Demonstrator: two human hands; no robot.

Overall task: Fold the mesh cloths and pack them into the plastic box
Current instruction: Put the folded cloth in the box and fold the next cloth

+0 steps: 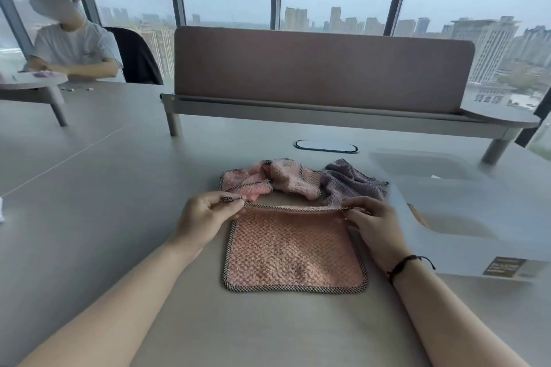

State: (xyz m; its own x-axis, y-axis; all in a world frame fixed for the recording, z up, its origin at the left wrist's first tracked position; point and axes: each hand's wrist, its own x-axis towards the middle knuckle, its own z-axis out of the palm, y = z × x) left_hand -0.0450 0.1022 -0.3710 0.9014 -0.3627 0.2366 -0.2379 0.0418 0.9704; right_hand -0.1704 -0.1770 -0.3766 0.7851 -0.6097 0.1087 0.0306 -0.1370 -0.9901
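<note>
Folding a pink cloth at its far edge

Pinching the far edge of a pink mesh cloth (293, 250), both hands work at the middle of the grey counter (89, 188). The head view shows the left hand (205, 214) at the cloth's far left corner, its fingers (231, 202) pressed together on the dark checked border. The right hand (372, 223) holds the far right corner the same way, fingers (354, 208) closed on the border, and a dark cord bracelet (402, 265) sits on that wrist. Between the two hands the far edge is lifted a little off the counter, while the near part of the cloth lies flat with its rounded near corners showing.

Just beyond the held edge lie more cloths in a loose heap: a crumpled pink cloth (268, 179) to the left and a crumpled purple-grey cloth (348, 182) to the right, touching each other.

A frosted plastic box (465, 244) stands on the counter just right of the right hand, open at the top, with a dark label on its near side. What lies inside cannot be told through the cloudy wall.

Farther back a padded divider panel (322, 68) stands across the counter, with tall windows behind it. At the far left another person (74, 50) in a white shirt sits at the neighbouring place.
</note>
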